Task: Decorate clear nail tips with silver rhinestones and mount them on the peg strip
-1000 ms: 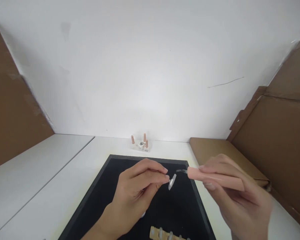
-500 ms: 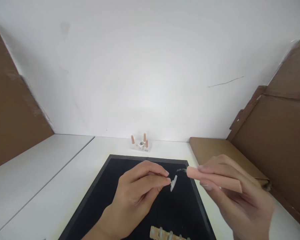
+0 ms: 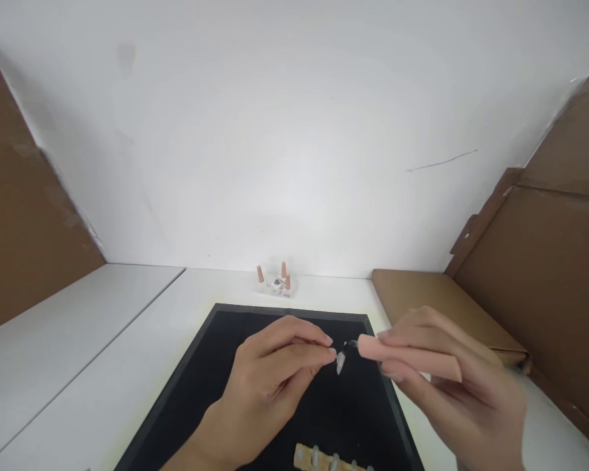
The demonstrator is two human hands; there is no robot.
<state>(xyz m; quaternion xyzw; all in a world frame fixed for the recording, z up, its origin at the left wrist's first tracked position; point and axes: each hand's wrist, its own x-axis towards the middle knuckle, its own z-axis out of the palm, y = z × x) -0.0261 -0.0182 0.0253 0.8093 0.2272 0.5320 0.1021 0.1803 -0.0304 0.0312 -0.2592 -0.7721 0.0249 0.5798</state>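
A small whitish oval piece [image 3: 341, 363] stands out from the fingertips of my left hand [image 3: 269, 386], which pinches it over the black mat. My right hand [image 3: 451, 379] holds a pink tapered handle [image 3: 410, 356] whose thin dark brush tip [image 3: 351, 343] points left. That tip meets the upper part of the whitish piece, where dark colour shows. Below the hands lies a tan strip [image 3: 328, 460] with several greyish pieces on it, cut off by the bottom edge of the view.
Pink-capped bottles [image 3: 287, 282] stand in a clear holder behind the black mat [image 3: 216, 327]. Brown cardboard [image 3: 422, 294] lies at the back right, and tall cardboard panels flank both sides. A white wall [image 3: 294, 144] rises behind.
My right hand has moved slightly left with the pink handle, bringing the brush tip onto the whitish piece. My left hand has hardly moved.
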